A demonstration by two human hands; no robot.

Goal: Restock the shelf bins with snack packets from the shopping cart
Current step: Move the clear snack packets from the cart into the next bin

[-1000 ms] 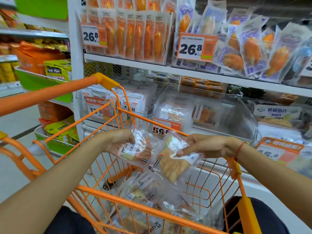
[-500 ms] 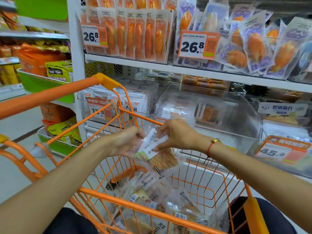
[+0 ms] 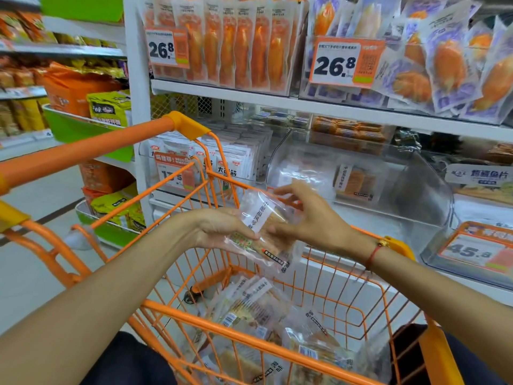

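Observation:
Above the orange shopping cart (image 3: pixel 155 307), my left hand (image 3: pixel 219 229) grips a small stack of clear snack packets (image 3: pixel 261 218) from the left, palm up. My right hand (image 3: pixel 313 220) meets the same stack from the right. Its thumb lies on the front and its spread fingers reach behind the top edge. Several more clear packets (image 3: pixel 258 309) lie in the cart's basket. Just behind my hands stands a clear shelf bin (image 3: pixel 402 184) holding a few matching packets (image 3: pixel 355 182).
White packets (image 3: pixel 236 162) fill the bin to the left, behind the cart's handle (image 3: pixel 83 154). Orange and purple packets hang on the shelf above, with 26.8 price tags (image 3: pixel 341 62). A 45.8 tag (image 3: pixel 472 251) fronts the bin at right. Aisle floor lies to the left.
My hands held one packet each, apart. The right hand carried its packet left onto the one in the left hand, and both hands rose toward the bin.

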